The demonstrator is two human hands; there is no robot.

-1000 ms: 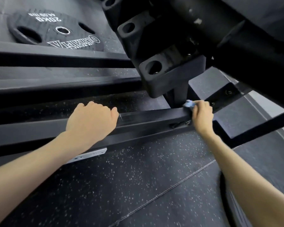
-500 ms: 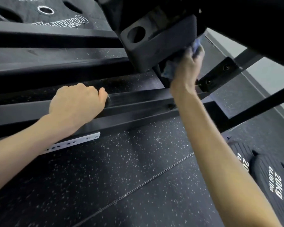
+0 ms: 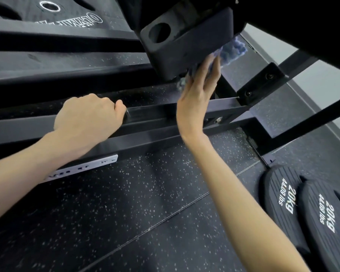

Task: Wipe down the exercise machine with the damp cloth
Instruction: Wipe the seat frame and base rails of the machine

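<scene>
Partly hidden cloth (image 3: 231, 51) under flat R hand (image 3: 199, 89); L hand (image 3: 88, 116) grips frame bar (image 3: 155, 112).

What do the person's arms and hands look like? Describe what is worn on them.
Both forearms are bare up to the frame edge, with no sleeves in view. The left hand and right hand wear no gloves; no rings, watch or bracelet show.
</scene>
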